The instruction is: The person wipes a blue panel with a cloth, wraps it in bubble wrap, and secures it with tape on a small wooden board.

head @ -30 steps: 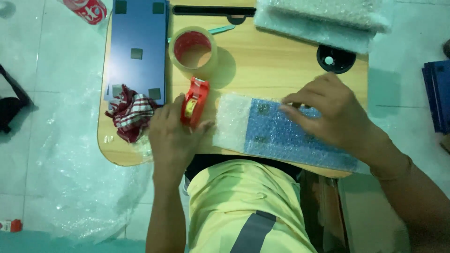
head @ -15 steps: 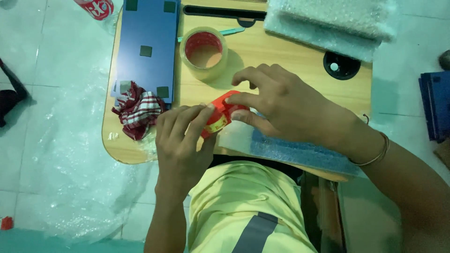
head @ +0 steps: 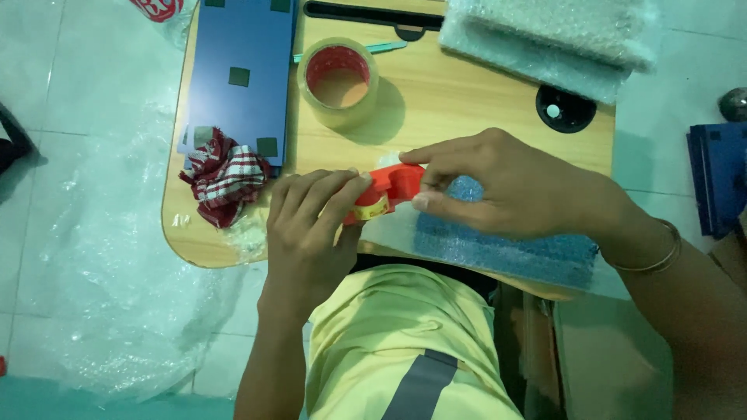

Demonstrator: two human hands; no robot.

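A small red tape dispenser (head: 385,194) with a yellowish roll inside is gripped by the left hand (head: 311,225) and pinched at its top by the right hand (head: 498,190), near the table's (head: 467,109) front edge, over a bubble-wrapped blue panel (head: 498,249).

Small wooden table (head: 467,109) with rounded corners, standing on a pale tiled floor (head: 47,93). Roll of clear tape (head: 339,82) near its middle. Left of the roll, a flat blue panel (head: 243,47); below that panel, a crumpled red checked cloth (head: 226,176). Right of the roll, a black round inset (head: 565,108); farther up and right, folded bubble wrap (head: 552,35). Well below the roll at the near edge, a blue bubble-wrapped piece (head: 498,245).
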